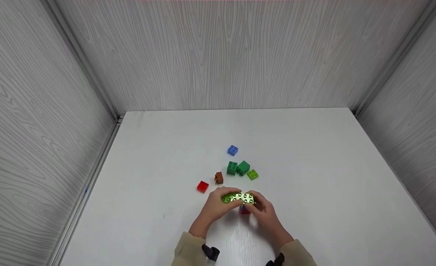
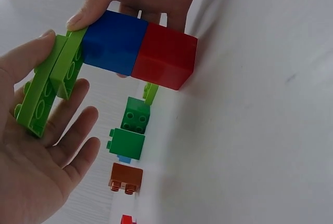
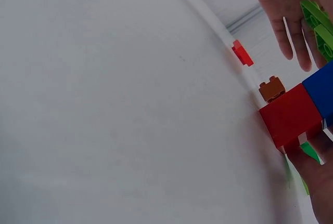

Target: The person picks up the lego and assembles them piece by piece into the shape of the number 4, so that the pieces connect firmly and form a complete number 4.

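Two lime-green plates meet between the hands, the left plate overlapping the edge of the right plate. My left hand pinches the left plate between thumb and fingers, the other fingers spread beneath. My right hand grips a stack: the right lime plate on a blue brick, which sits on a red brick. The right thumb presses the plate's studded side; its fingers lie behind the bricks. Studs face up in the head view, where the hands and plates mostly hide the stack.
Beyond the hands on the white table lie a red piece, a brown brick, a green brick beside another green brick, a small lime brick and a lighter blue brick. Wood-grain panels enclose the table.
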`<state>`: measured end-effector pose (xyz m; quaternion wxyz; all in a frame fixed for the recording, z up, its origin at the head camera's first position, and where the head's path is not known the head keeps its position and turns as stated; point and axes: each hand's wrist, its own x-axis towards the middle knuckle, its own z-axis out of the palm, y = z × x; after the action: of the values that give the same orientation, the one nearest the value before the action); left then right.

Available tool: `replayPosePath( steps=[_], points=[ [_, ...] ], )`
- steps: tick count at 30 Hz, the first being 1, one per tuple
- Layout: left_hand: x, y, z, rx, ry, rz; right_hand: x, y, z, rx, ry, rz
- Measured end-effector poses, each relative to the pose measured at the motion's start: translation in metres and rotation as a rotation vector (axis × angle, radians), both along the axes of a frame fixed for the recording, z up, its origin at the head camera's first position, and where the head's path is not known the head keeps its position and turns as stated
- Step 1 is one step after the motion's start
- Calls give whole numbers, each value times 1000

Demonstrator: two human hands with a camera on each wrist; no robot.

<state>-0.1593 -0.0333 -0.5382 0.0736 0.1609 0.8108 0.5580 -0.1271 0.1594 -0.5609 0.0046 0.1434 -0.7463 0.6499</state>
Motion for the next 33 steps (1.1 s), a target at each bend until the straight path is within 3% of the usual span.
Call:
replayPosePath(
  steps=[4,21,33],
  points=[
    [-2,-2,3,-35,6,-21,0,-1,-1,-14,-19,5],
    [-5,0,1,-32,1,-46,1,-1,-2,-8,-3,-6],
    [2,0,-6,-30,118,6,1,-1,-2,-2,-50,-9]
  ],
)
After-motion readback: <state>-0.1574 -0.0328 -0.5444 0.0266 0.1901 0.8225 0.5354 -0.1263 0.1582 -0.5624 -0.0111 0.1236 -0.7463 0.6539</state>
